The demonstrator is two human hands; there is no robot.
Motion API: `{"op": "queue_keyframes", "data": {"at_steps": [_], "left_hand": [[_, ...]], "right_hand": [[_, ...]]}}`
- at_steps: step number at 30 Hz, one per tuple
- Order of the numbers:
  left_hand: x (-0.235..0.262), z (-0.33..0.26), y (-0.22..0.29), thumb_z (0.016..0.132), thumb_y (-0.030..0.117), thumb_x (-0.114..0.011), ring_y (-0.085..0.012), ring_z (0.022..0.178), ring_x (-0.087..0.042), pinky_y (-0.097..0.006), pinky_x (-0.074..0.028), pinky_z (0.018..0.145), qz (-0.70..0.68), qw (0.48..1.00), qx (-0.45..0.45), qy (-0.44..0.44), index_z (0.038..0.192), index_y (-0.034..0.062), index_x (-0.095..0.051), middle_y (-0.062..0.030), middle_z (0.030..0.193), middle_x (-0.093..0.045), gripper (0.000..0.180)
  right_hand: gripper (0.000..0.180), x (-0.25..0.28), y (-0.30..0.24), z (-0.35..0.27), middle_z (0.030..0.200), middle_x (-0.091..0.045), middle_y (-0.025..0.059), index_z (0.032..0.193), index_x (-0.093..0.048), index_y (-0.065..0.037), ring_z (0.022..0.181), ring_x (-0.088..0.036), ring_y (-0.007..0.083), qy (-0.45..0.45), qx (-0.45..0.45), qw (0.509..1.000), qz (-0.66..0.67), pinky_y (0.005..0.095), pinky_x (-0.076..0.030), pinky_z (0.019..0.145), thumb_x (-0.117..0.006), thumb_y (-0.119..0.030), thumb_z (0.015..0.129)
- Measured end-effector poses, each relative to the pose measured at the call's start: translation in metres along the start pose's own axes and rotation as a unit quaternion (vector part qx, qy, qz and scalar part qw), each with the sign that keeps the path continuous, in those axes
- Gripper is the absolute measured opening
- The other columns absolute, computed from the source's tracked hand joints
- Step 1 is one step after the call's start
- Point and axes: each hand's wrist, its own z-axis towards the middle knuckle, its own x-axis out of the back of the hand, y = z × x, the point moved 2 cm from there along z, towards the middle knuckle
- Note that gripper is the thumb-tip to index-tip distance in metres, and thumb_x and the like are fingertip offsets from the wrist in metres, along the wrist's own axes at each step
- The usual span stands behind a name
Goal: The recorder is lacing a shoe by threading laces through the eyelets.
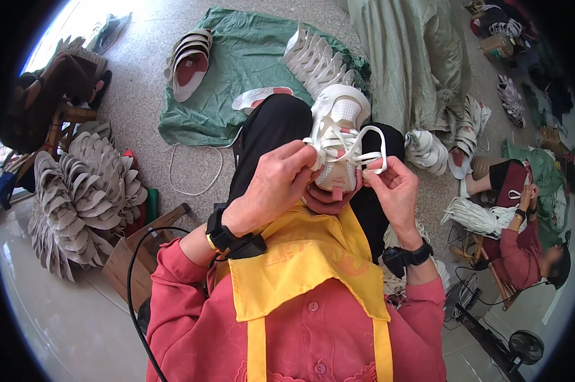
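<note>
Between my knees a white shoe upper (346,105) with a mesh toe and a pinkish-red lining rests with its toe pointing away from me. White shoelace (373,130) runs through its eyelets and stands up in a loop on the right side. My left hand (281,169) pinches the lace at the left of the shoe's opening. On the other side, my right hand (394,191) grips the lace between thumb and fingers, close to the upper's edge. Both hands are closed.
A green sheet (227,63) ahead carries nested shoe uppers (189,67) and a white row (316,60). Stacked grey pieces (84,197) stand left beside a wooden stool (131,261). At right sit a co-worker (516,248), a bundle of white laces (481,215) and a fan (525,347).
</note>
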Motion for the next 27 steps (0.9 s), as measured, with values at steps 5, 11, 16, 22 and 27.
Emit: {"op": "queue_keyframes", "data": {"at_steps": [5, 11, 16, 22, 27], "left_hand": [[-0.002, -0.007, -0.017, 0.09, -0.004, -0.068, -0.0167, 0.073, -0.069, -0.03, -0.053, 0.065, -0.092, 0.991, 0.096, 0.017, 0.092, -0.0016, -0.057, -0.0111, 0.084, -0.068, 0.012], [-0.005, -0.008, -0.012, 0.092, -0.003, -0.066, -0.0198, 0.066, -0.063, -0.033, -0.048, 0.06, -0.04, 0.995, 0.093, 0.003, 0.097, -0.0008, -0.055, -0.0096, 0.077, -0.062, 0.012], [-0.008, -0.004, -0.002, 0.09, -0.001, -0.069, -0.0211, 0.065, -0.059, -0.033, -0.048, 0.061, -0.017, 0.999, 0.041, 0.008, 0.096, -0.0005, -0.055, -0.0094, 0.076, -0.058, 0.015], [-0.002, -0.005, 0.004, 0.086, 0.003, -0.076, -0.0218, 0.066, -0.055, -0.032, -0.047, 0.061, -0.03, 0.996, 0.084, -0.023, 0.095, 0.0002, -0.055, -0.0088, 0.077, -0.054, 0.023], [-0.005, -0.009, 0.003, 0.085, 0.004, -0.076, -0.0218, 0.067, -0.055, -0.032, -0.048, 0.062, 0.012, 0.998, 0.063, -0.013, 0.095, 0.0002, -0.055, -0.0094, 0.078, -0.053, 0.023]], "right_hand": [[0.009, 0.002, -0.003, 0.001, 0.094, -0.072, 0.0056, 0.101, -0.065, 0.002, 0.083, -0.07, 0.0088, -0.002, -0.008, 1.0, 0.02, 0.0252, -0.061, 0.077, -0.07, 0.002, 0.094], [0.008, 0.004, 0.004, -0.002, 0.095, -0.072, 0.0052, 0.102, -0.066, 0.002, 0.084, -0.07, 0.009, 0.022, 0.01, 1.0, 0.014, 0.0257, -0.061, 0.077, -0.07, 0.002, 0.094], [0.011, -0.005, -0.002, -0.001, 0.091, -0.073, 0.0046, 0.1, -0.066, 0.003, 0.083, -0.071, 0.0081, 0.022, 0.055, 0.997, -0.05, 0.0244, -0.06, 0.073, -0.072, 0.002, 0.091], [0.019, 0.009, -0.011, -0.009, 0.08, -0.068, 0.0035, 0.09, -0.062, -0.001, 0.07, -0.067, 0.0088, 0.118, 0.082, 0.981, -0.129, 0.0258, -0.055, 0.064, -0.081, -0.002, 0.085], [0.025, -0.006, -0.032, -0.018, 0.079, -0.063, 0.0072, 0.094, -0.063, -0.002, 0.064, -0.065, 0.0188, 0.092, 0.246, 0.921, -0.288, 0.0301, -0.054, 0.061, -0.084, -0.004, 0.08]]}}
